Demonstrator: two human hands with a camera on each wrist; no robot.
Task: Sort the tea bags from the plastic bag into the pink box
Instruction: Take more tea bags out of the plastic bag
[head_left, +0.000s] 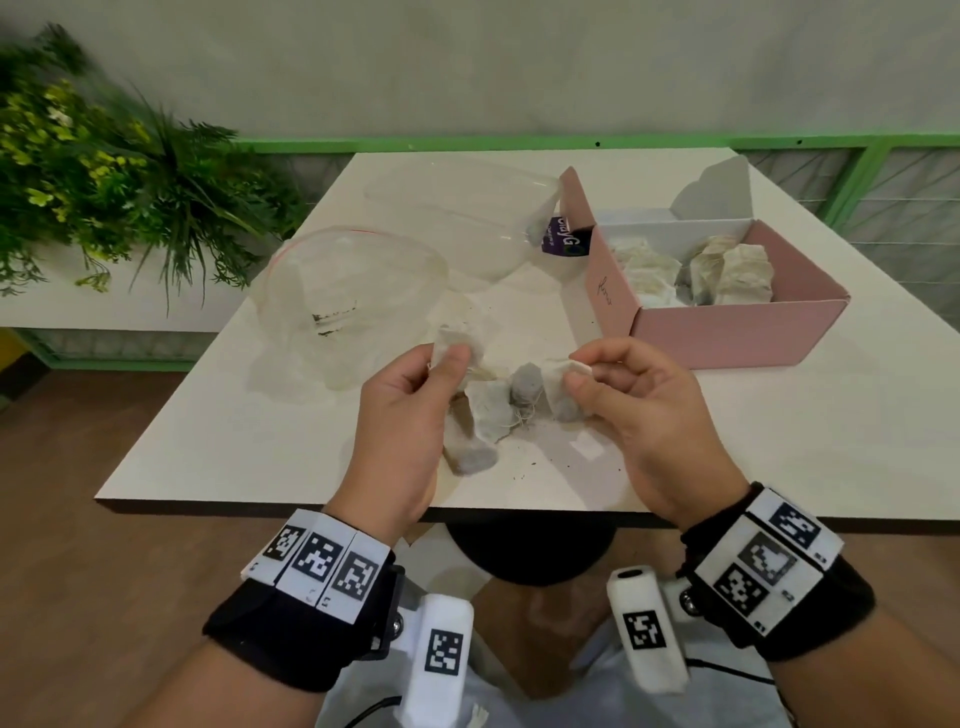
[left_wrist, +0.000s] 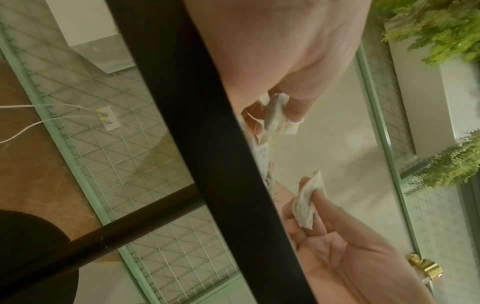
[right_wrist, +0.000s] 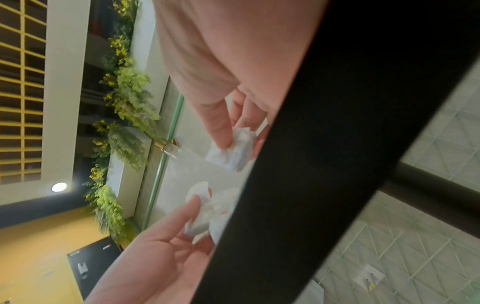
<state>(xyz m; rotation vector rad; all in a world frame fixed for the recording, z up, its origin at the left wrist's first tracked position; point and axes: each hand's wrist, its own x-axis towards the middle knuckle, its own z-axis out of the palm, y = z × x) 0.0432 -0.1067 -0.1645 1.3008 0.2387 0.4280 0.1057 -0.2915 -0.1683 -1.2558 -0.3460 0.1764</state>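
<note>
1. Head view: the left hand (head_left: 405, 410) pinches one tea bag (head_left: 453, 347) and the right hand (head_left: 644, 410) pinches another (head_left: 569, 370), both above a clump of tea bags (head_left: 493, 415) near the table's (head_left: 260, 441) front edge. The pink box (head_left: 727, 332) stands open at the right and the plastic bag (head_left: 348, 291) lies open at the left, with bare tabletop between them.
2. Left wrist view: thumb and fingers (left_wrist: 296, 107) are clamped on a bag beside the dark table edge (left_wrist: 207, 144).
3. Right wrist view: the thumb (right_wrist: 218, 127) presses a bag against the fingers.

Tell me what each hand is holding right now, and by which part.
The left hand pinches a crumpled white paper tea bag by its top end; the right hand pinches another white tea bag by its upper edge.
</note>
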